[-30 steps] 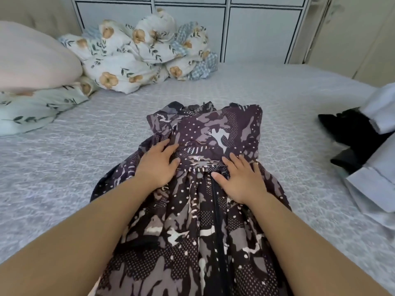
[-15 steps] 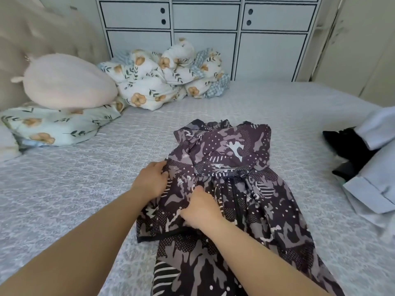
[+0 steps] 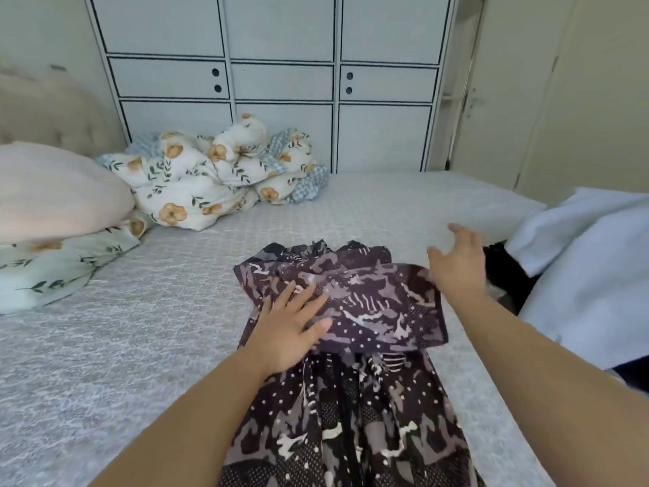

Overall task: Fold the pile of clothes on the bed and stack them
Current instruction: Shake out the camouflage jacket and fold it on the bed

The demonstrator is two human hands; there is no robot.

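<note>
A dark patterned dress (image 3: pixel 351 409) with pale camouflage shapes and dots lies lengthwise on the grey bed (image 3: pixel 105 346). A flap of it (image 3: pixel 379 311) is folded across its upper part. My left hand (image 3: pixel 288 332) rests flat on the left of that fold, fingers spread. My right hand (image 3: pixel 456 265) hovers open just past the fold's right edge, holding nothing. At the right lies a pile with a pale blue garment (image 3: pixel 590 275) over a black one (image 3: pixel 505 275).
A pink cushion (image 3: pixel 56 191) and a floral pillow (image 3: pixel 52 268) sit at the left. A bunched floral quilt (image 3: pixel 217 184) lies at the back by the white cabinets (image 3: pixel 281 82). A door (image 3: pixel 562 100) stands at the right.
Both hands gripped the dress's left side before; that side now lies folded across the top. My right hand has let go and swung right, and my left hand lies flat.
</note>
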